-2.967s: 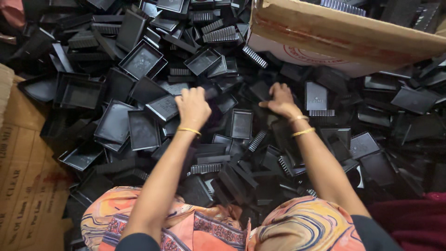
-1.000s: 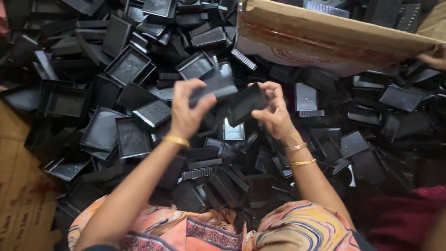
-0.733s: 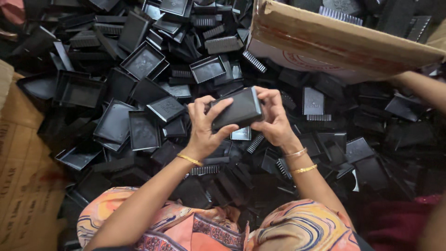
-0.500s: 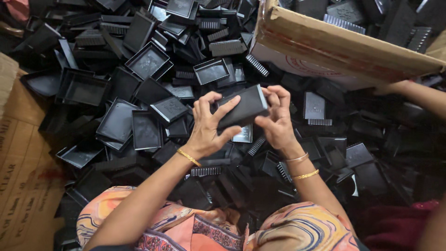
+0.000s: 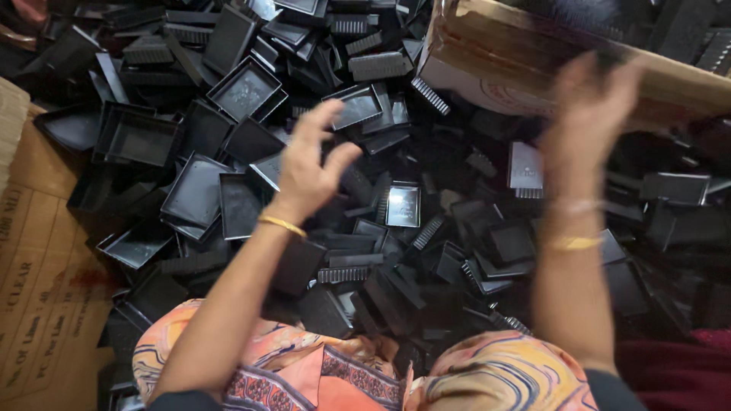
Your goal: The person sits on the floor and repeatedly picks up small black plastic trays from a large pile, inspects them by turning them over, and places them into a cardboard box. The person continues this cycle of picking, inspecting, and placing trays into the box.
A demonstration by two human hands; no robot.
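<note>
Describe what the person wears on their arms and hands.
Both forearms are bare, with no sleeves or gloves in view. The left hand has a thin gold-coloured bangle at the wrist. The right hand, blurred, has two bangles at the wrist, one gold-coloured and one paler above it. No rings are discernible.

Left hand (image 5: 308, 171) and right hand (image 5: 586, 114) hover empty-fingered above black plastic trays (image 5: 228, 190).
</note>
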